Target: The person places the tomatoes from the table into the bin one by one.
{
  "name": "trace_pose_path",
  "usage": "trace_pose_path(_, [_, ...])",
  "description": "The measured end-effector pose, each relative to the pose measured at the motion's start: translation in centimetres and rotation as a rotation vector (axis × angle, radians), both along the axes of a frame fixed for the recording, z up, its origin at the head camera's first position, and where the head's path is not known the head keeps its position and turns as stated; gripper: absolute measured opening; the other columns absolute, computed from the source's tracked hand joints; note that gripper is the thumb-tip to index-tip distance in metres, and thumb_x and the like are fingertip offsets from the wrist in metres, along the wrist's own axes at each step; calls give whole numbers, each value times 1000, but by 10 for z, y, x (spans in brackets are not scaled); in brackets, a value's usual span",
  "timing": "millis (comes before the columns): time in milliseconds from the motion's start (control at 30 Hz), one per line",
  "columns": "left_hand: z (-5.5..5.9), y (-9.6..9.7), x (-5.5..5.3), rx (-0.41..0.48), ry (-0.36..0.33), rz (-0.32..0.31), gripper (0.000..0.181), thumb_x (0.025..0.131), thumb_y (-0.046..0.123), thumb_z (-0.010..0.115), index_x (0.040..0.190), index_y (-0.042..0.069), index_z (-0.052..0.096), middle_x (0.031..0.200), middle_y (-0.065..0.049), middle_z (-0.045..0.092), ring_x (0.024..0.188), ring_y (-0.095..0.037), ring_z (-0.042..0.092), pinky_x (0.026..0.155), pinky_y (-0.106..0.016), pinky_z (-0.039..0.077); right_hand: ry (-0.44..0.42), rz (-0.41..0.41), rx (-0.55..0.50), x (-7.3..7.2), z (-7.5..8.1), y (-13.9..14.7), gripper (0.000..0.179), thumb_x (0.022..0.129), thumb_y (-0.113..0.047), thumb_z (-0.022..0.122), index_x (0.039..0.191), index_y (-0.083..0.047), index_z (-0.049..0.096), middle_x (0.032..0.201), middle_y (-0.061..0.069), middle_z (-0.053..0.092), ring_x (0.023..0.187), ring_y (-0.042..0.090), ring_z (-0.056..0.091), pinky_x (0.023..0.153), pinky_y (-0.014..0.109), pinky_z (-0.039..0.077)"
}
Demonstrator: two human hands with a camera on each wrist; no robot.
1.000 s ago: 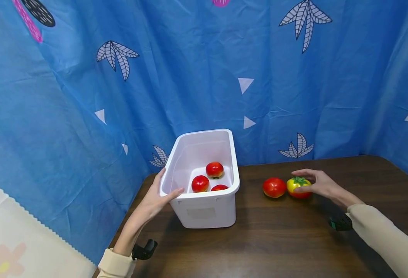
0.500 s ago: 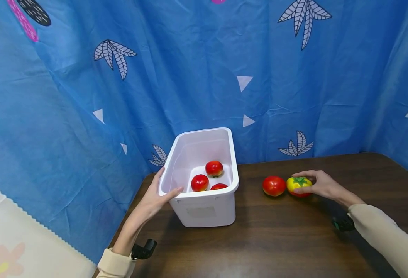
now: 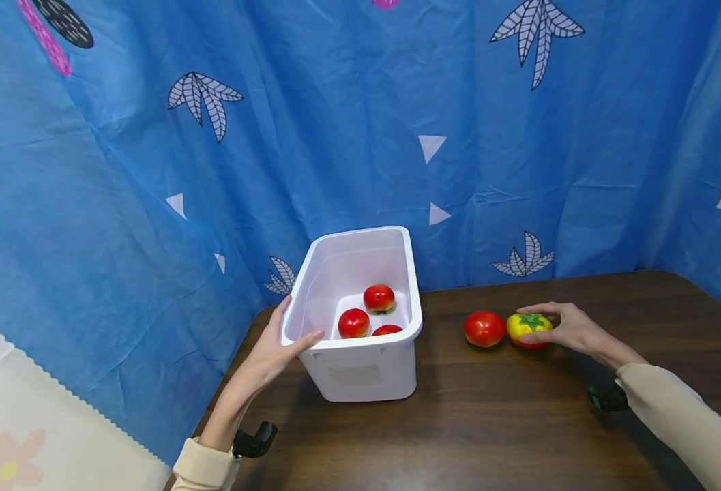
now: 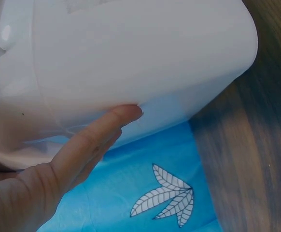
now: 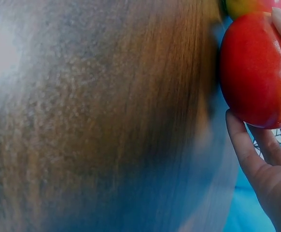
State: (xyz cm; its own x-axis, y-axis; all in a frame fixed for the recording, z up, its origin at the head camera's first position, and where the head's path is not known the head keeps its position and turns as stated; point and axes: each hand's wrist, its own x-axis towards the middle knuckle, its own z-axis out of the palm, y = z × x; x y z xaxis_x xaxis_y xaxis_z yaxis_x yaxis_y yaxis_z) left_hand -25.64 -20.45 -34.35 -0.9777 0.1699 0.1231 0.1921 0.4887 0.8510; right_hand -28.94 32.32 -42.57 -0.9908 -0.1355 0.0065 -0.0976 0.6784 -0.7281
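Observation:
A white plastic bin [image 3: 360, 372] stands on the table, with several red tomatoes [image 3: 353, 323] inside. My left hand [image 3: 268, 354] holds its near left corner, thumb along the front rim and fingers against the outer side. In the left wrist view those fingers [image 4: 90, 140] lie along the bin's wall. Over on the right, my right hand [image 3: 571, 329] grips a tomato [image 3: 528, 327] with a yellow top and green calyx, between thumb and fingers. The right wrist view shows this tomato's red side [image 5: 254, 72] close up. A second red tomato [image 3: 484, 329] sits just left of it.
The dark wooden table [image 3: 458, 436] runs out in front of both hands. A blue patterned curtain [image 3: 360, 136] hangs behind and to the left, close to the bin. Pale cloth [image 3: 41, 409] with a flower shows at the lower left.
The tomato at my right hand has tipped slightly, so more of its yellow top faces me. My left hand and the bin stay in place.

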Motion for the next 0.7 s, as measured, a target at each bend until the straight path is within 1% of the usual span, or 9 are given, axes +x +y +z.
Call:
trace_pose_path(200, [-1, -1, -1, -8, 8, -3, 100, 92, 37, 76, 166, 11, 13, 158, -23, 38, 132, -46, 52, 99, -60, 55, -16, -1, -10, 0, -1, 1, 72, 89, -35, 84, 144, 4, 57, 141, 38, 48, 114, 47, 50, 93, 63, 52])
trace_pose_path(500, [-2, -1, -3, -3, 0, 5, 101, 92, 41, 77, 166, 15, 13, 159, -19, 39, 133, -42, 53, 100, -57, 55, -8, 0, -5, -1, 1, -1, 70, 90, -34, 83, 143, 4, 57, 141, 38, 47, 113, 46, 51, 93, 62, 52])
trace_pose_path(700, [-2, -1, -4, -2, -8, 9, 103, 92, 42, 77, 166, 16, 12, 159, -19, 38, 133, -42, 53, 101, -57, 55, 2, -9, -6, 1, 1, 1, 69, 91, -35, 83, 142, 4, 58, 142, 38, 48, 112, 44, 52, 90, 59, 53])
